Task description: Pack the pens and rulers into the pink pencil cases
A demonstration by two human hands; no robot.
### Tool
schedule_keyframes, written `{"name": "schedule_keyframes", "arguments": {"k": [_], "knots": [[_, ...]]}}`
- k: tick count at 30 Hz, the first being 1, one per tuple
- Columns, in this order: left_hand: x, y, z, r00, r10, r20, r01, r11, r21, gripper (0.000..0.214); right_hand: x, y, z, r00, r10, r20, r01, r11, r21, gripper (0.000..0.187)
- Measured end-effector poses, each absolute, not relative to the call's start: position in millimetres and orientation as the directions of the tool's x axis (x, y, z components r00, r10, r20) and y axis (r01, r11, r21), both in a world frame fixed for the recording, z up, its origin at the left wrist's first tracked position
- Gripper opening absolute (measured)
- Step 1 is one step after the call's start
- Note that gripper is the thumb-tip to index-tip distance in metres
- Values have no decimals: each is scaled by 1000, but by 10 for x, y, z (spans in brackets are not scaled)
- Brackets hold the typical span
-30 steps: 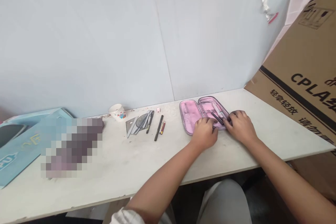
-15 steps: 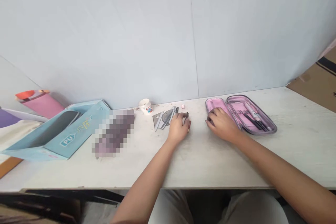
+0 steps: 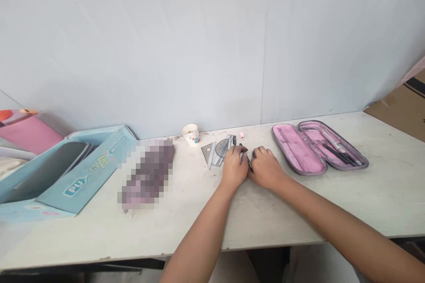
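Our left fingers (image 3: 237, 152) pinch narrowly on a slim dark pen (image 3: 249, 163), our right fingers (image 3: 260, 152) curl just beside it, grip unclear; right of them, an open pink pencil case (image 3: 300, 172) holds pens (image 3: 338, 154), a protractor (image 3: 222, 148) left of them.

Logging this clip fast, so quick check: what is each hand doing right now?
Left hand: grip closed, apparently on a thin dark pen.
Right hand: grip curled beside the pen; whether it holds it cannot be told.
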State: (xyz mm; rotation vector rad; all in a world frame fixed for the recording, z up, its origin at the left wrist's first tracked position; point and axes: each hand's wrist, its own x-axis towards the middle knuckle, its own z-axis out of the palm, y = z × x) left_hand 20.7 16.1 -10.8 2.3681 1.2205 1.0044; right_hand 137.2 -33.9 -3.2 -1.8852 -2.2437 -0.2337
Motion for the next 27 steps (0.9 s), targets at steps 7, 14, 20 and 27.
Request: {"name": "schedule_keyframes", "arguments": {"k": [7,14,20,27], "knots": [[230,111,-176,516,783,347,691,-620,371,31,1637,-309,-63,-158,952,263,981,182,-69,34],[271,116,-203,499,803,326,768,-584,263,28,1637,-96,-33,-89,954,286,991,113,-69,32],[242,161,-161,350,866,356,720,-492,488,25,1627,-69,-18,-76,936,343,992,107,-73,28],[282,134,-133,322,936,139,153,-197,969,28,1743,-305,32,-280,862,422,934,347,-89,17]]}}
